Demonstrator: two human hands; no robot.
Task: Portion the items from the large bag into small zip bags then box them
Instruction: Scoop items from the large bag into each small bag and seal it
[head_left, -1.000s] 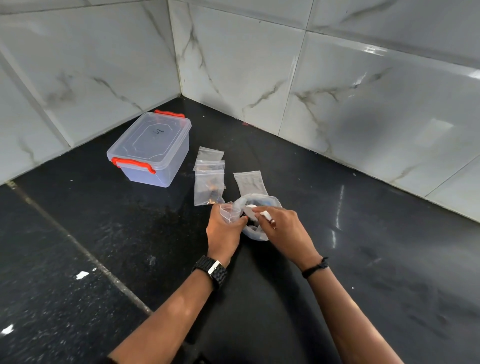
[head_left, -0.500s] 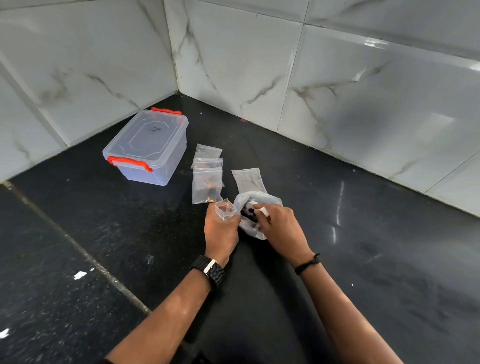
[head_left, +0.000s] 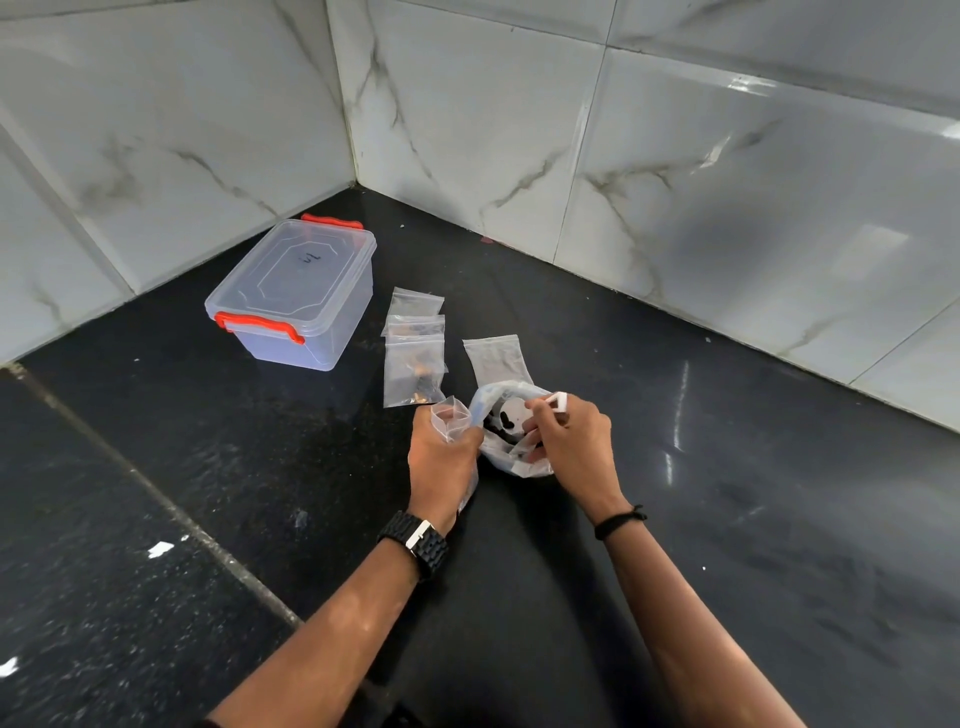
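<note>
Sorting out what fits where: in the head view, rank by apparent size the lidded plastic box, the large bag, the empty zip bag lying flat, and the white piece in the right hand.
1. Lidded plastic box.
2. Large bag, crumpled and partly hidden, so unsure against the next.
3. Empty zip bag.
4. White piece, pinched by the right hand.

**Count of things on the desk**

One clear storage box (head_left: 296, 296) with a lid and two red latches (head_left: 258, 326), one at each end. One large bag (head_left: 511, 434) holding black and white items, too jumbled to count. Small zip bags: five in all. Three lie overlapping in a row (head_left: 415, 358) beside the box, one lies alone (head_left: 496, 358) just behind the large bag, and one is held open-mouthed (head_left: 451, 415). One small white item (head_left: 560, 401) is out of the large bag. Two hands: left (head_left: 441, 460) and right (head_left: 571, 447). One black wristwatch (head_left: 415, 540), one thin black wristband (head_left: 618, 521).
</note>
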